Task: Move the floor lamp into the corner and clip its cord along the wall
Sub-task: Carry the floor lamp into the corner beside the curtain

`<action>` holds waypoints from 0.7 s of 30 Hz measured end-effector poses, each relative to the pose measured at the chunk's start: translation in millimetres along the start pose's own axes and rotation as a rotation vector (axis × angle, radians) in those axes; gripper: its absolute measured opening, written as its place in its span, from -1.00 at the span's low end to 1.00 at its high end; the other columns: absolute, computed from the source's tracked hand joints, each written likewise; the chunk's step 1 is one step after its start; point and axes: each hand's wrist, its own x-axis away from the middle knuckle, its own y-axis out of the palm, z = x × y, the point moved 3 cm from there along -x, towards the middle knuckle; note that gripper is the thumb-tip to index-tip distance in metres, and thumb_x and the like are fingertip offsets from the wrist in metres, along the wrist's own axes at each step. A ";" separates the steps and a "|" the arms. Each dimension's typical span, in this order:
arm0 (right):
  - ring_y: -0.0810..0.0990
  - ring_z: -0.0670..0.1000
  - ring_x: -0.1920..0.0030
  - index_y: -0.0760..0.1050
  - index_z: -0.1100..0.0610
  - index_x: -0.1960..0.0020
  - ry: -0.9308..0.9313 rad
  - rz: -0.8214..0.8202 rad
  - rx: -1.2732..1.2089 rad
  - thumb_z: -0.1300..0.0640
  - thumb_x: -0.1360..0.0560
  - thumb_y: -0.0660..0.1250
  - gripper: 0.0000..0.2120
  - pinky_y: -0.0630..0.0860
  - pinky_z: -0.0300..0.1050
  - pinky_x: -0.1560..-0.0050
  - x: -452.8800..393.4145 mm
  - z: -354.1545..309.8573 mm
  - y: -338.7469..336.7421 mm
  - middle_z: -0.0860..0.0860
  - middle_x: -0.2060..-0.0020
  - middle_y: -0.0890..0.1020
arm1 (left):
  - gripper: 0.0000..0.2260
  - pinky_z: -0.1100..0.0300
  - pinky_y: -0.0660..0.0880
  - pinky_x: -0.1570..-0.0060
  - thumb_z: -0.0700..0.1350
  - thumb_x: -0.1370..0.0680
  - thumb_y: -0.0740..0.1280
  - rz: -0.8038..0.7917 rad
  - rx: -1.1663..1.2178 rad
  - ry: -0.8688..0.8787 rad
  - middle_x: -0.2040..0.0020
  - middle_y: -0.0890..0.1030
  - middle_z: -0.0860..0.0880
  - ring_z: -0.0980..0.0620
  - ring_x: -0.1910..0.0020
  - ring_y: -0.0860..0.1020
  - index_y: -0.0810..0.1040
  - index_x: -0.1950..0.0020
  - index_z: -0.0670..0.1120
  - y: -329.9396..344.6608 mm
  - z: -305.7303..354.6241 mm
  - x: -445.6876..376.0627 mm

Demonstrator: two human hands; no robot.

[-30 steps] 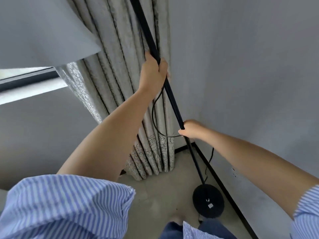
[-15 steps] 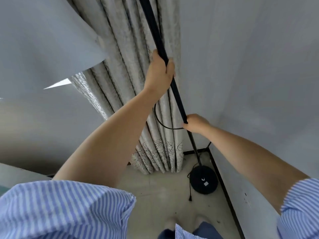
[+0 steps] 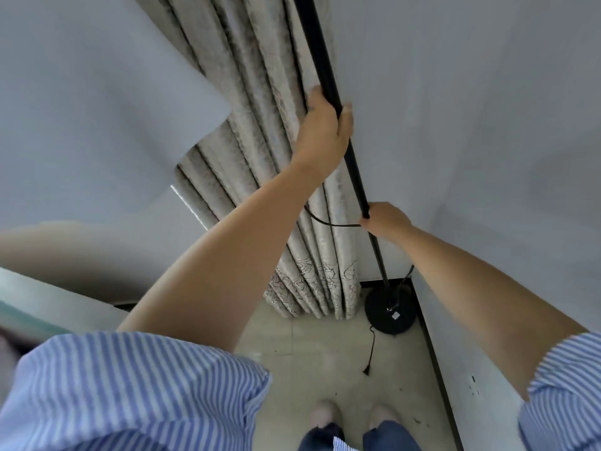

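I see the floor lamp's pole [image 3: 328, 92] standing in the corner, its round base [image 3: 390, 312] on the floor [image 3: 309, 353] beside the curtain [image 3: 260, 92] and near both walls. The left hand [image 3: 325, 131] is wrapped around the pole high up. The right hand [image 3: 385, 221] grips it lower, pinching the cord [image 3: 328, 222] against it. The cord's plug [image 3: 366, 372] lies loose on the floor in front of the base.

Pleated patterned curtain [image 3: 260, 125] hangs to tiled floor [image 3: 292, 359].
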 end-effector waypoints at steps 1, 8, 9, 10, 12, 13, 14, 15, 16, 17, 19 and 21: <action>0.50 0.10 0.20 0.36 0.23 -0.25 0.003 0.000 0.008 0.16 -0.50 0.13 -0.66 0.33 -0.19 0.44 0.1 2.4 -0.9 0.21 -0.02 0.59 | -0.61 0.13 0.50 0.24 -0.20 -0.63 0.09 0.005 -0.007 0.007 0.21 0.53 -0.14 -0.03 0.26 0.51 0.07 -0.36 -0.38 3.2 2.1 0.7; 0.51 0.30 -0.12 0.39 0.43 -0.15 0.098 -0.006 -0.161 -0.05 -0.52 0.17 -0.48 0.45 0.08 -0.13 37.2 36.3 -7.6 0.36 -0.13 0.55 | -0.74 0.13 0.52 0.11 -0.23 -0.62 0.13 0.023 0.023 0.078 0.02 0.55 -0.22 -0.13 0.08 0.56 0.23 -0.24 -0.34 18.0 12.3 3.3; 0.51 0.33 -0.13 0.40 0.46 -0.14 0.121 -0.012 -0.196 -0.07 -0.51 0.18 -0.44 0.43 0.12 -0.18 47.7 41.8 -5.5 0.40 -0.13 0.54 | -0.75 0.09 0.53 0.06 -0.24 -0.62 0.13 0.010 0.024 0.087 -0.01 0.55 -0.22 -0.16 0.03 0.57 0.25 -0.24 -0.34 19.9 13.6 6.1; 0.51 0.34 -0.11 0.42 0.47 -0.12 0.142 -0.016 -0.235 -0.09 -0.49 0.20 -0.42 0.44 0.12 -0.18 59.2 45.5 -3.0 0.40 -0.11 0.54 | -0.76 0.09 0.53 0.05 -0.25 -0.61 0.14 0.002 0.014 0.100 -0.04 0.55 -0.23 -0.18 0.02 0.57 0.26 -0.24 -0.34 21.8 14.6 9.1; 0.54 0.19 0.04 0.49 0.37 -0.04 0.181 -0.021 -0.313 -0.12 -0.46 0.25 -0.48 0.47 -0.02 -0.02 82.4 48.9 3.9 0.28 0.01 0.60 | -0.74 0.13 0.51 0.10 -0.28 -0.59 0.15 -0.005 -0.012 0.105 -0.08 0.55 -0.24 -0.17 0.03 0.56 0.27 -0.26 -0.32 23.1 15.0 14.7; 0.52 0.06 0.16 0.52 0.28 0.03 0.199 -0.020 -0.357 -0.11 -0.44 0.28 -0.57 0.45 -0.11 0.13 94.2 48.5 8.2 0.15 0.13 0.60 | -0.73 0.14 0.50 0.09 -0.29 -0.58 0.15 -0.015 -0.021 0.090 -0.08 0.55 -0.23 -0.16 0.04 0.56 0.26 -0.27 -0.31 22.3 13.9 17.7; 0.47 -0.02 0.27 0.52 0.20 0.13 0.220 -0.011 -0.398 -0.09 -0.43 0.31 -0.68 0.40 -0.19 0.26 106.0 46.7 12.7 0.04 0.26 0.55 | -0.70 0.12 0.50 0.05 -0.31 -0.57 0.15 -0.041 -0.028 0.070 -0.08 0.54 -0.21 -0.14 0.03 0.55 0.24 -0.30 -0.28 21.6 11.2 20.7; 0.42 -0.07 0.35 0.48 0.14 0.24 0.231 0.000 -0.431 -0.05 -0.42 0.34 -0.76 0.33 -0.22 0.35 117.1 43.3 17.6 -0.01 0.36 0.48 | -0.67 0.09 0.50 0.01 -0.32 -0.56 0.14 -0.085 -0.038 0.051 -0.07 0.52 -0.20 -0.11 0.02 0.53 0.22 -0.32 -0.26 20.3 7.3 24.8; 0.40 -0.08 0.39 0.44 0.11 0.30 0.238 0.011 -0.454 0.01 -0.42 0.36 -0.78 0.29 -0.22 0.39 127.8 38.4 22.7 -0.03 0.41 0.44 | -0.64 0.09 0.49 -0.03 -0.33 -0.56 0.13 -0.140 -0.059 0.033 -0.09 0.51 -0.18 -0.09 0.00 0.51 0.20 -0.35 -0.24 18.8 2.0 29.7; 0.38 -0.07 0.40 0.42 0.12 0.33 0.244 0.030 -0.469 0.08 -0.41 0.37 -0.79 0.28 -0.22 0.39 137.9 32.9 28.2 -0.02 0.43 0.42 | -0.61 0.10 0.48 -0.06 -0.32 -0.56 0.13 -0.205 -0.091 0.021 -0.13 0.50 -0.18 -0.09 -0.04 0.51 0.18 -0.37 -0.22 16.5 -4.6 35.4; 0.38 -0.05 0.39 0.39 0.14 0.35 0.269 0.090 -0.480 0.22 -0.40 0.35 -0.81 0.28 -0.19 0.37 159.2 19.6 39.6 0.01 0.42 0.42 | -0.63 0.04 0.50 -0.07 -0.29 -0.57 0.13 -0.343 -0.187 0.033 -0.21 0.49 -0.21 -0.14 -0.10 0.52 0.18 -0.37 -0.21 9.5 -20.8 51.9; 0.36 -0.03 0.41 0.36 0.11 0.38 0.298 0.152 -0.510 0.32 -0.38 0.31 -0.76 0.26 -0.17 0.37 181.1 5.6 52.5 0.02 0.43 0.41 | -0.67 0.02 0.51 0.01 -0.27 -0.57 0.12 -0.460 -0.275 0.096 -0.21 0.50 -0.22 -0.18 -0.10 0.52 0.23 -0.33 -0.21 0.5 -38.1 73.4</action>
